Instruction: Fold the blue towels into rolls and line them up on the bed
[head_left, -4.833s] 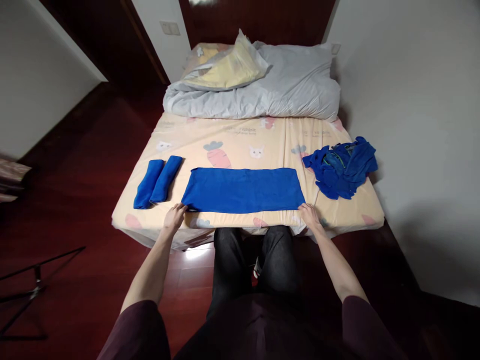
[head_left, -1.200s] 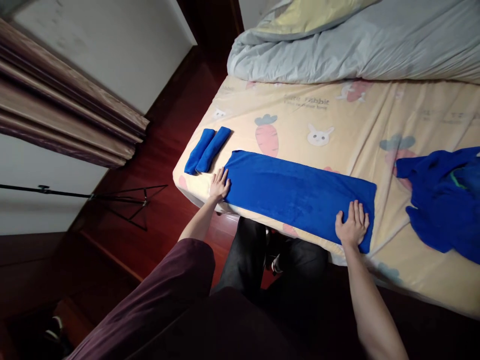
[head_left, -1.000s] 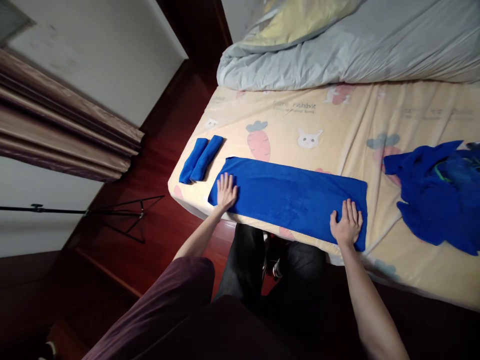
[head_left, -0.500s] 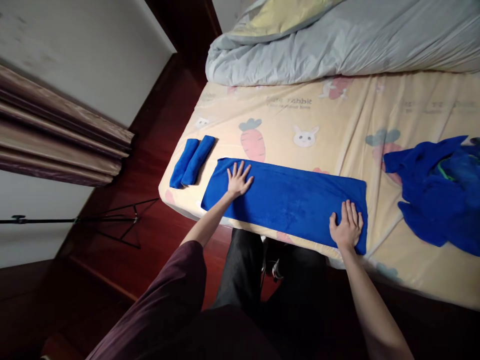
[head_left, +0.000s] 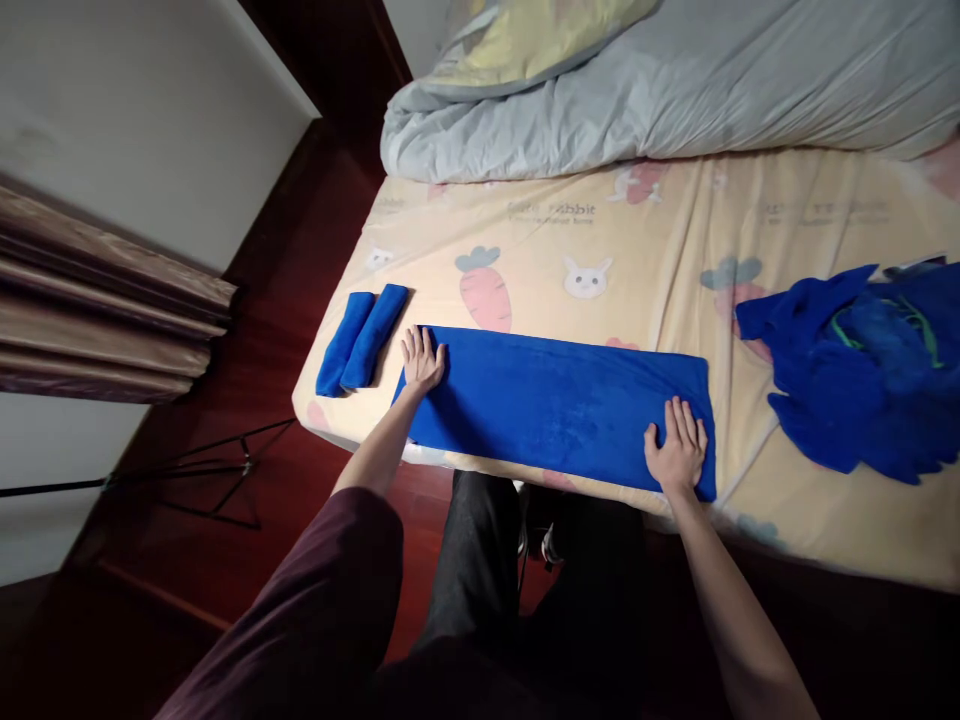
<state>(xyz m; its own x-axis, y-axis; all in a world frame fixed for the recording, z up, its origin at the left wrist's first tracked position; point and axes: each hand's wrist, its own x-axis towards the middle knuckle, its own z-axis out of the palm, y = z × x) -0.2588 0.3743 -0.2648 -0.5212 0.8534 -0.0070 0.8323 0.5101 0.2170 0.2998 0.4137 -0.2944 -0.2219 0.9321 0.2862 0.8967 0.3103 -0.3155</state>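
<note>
A blue towel (head_left: 540, 400) lies spread as a long flat rectangle along the near edge of the bed. My left hand (head_left: 423, 362) rests flat on its left end, fingers apart. On the towel's right end my right hand (head_left: 678, 446) lies flat too, palm down with the thumb spread. Two rolled blue towels (head_left: 364, 340) sit side by side just left of the spread one. To the right is a crumpled heap of blue towels (head_left: 847, 370) with some green edging showing.
The bed (head_left: 645, 250) has a cream sheet printed with carrots and rabbits. A grey and yellow quilt (head_left: 600, 120) is bunched at the back. On the dark red floor at left stands a black tripod (head_left: 240, 468), near a curtain (head_left: 97, 310).
My left hand has slid left across the towel to its left end. The right hand stays at the right end. The whole view has shifted slightly.
</note>
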